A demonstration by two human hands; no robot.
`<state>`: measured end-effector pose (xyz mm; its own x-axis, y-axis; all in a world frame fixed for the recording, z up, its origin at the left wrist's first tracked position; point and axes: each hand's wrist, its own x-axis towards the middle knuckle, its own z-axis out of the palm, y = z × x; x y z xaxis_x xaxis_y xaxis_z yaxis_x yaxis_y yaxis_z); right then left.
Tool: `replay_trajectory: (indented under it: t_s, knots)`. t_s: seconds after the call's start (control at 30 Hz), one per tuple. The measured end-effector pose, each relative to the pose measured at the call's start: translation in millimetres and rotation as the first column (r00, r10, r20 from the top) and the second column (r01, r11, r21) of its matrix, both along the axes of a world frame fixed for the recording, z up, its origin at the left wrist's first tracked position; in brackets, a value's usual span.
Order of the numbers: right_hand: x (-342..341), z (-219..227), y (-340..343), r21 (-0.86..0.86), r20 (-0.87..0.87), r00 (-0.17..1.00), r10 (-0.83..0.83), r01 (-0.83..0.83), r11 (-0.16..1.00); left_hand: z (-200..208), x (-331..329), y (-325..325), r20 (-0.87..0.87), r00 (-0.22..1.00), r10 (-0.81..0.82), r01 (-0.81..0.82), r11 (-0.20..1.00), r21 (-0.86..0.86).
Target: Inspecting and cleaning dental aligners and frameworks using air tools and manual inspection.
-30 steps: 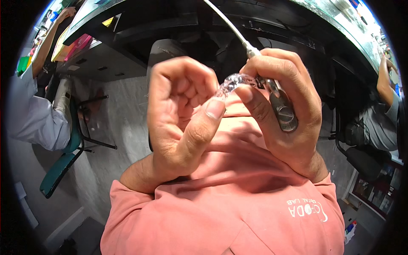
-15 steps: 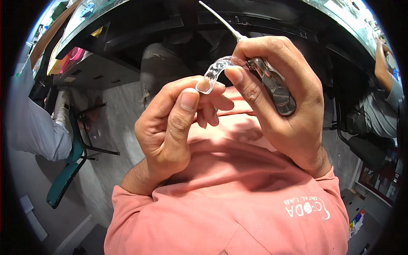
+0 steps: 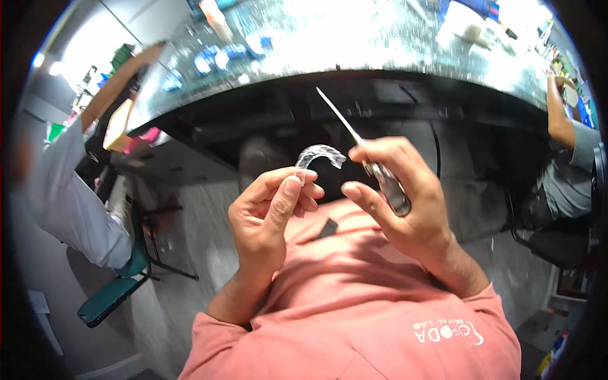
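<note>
A clear, curved dental aligner (image 3: 318, 151) is pinched at one end between the thumb and fingers of my left hand (image 3: 261, 218). Its free end points toward my right hand (image 3: 415, 202), a small gap away. That hand is closed around a slim tool with a shiny dark metallic handle (image 3: 394, 193) lying in the palm. From above the index finger, the tool's thin pale shaft (image 3: 341, 117) sticks out up and to the left, not touching the aligner. The right thumb stands off from the handle. I cannot make out the tool's exact kind.
Ahead runs a bright glass-topped bench (image 3: 304, 47) with blue items (image 3: 221, 57) on it. Another person's sleeve (image 3: 73, 190) and a green chair (image 3: 104, 301) are at left. A second person (image 3: 563, 164) sits at right. My pink shirt (image 3: 354, 291) lies below my hands.
My right thumb and fingers have come off the aligner and moved right with the tool. The left hand still holds the aligner. My view has tilted up, showing more of the bench.
</note>
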<state>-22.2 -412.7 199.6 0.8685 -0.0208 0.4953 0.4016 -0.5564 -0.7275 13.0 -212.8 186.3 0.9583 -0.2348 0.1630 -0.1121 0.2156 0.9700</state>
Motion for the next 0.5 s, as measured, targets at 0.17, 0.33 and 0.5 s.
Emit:
replay_trajectory:
  t_s: [0.17, 0.33, 0.5]
  knots:
    - [-8, -23, -10, 0.003, -0.213, 0.975, -0.064, 0.066, 0.998, 14, 79, 4, 0.643, 0.734, 0.216, -0.514, 0.796, 0.319]
    - [-17, -51, -12, -0.069, -0.366, 0.930, -0.030, 0.005, 0.998, 35, 161, -19, 0.844, 0.522, 0.125, -0.730, 0.577, 0.366]
    - [-17, -54, -13, -0.053, -0.449, 0.893, 0.011, -0.039, 0.998, 33, 183, -38, 0.869, 0.482, 0.110, -0.804, 0.449, 0.389]
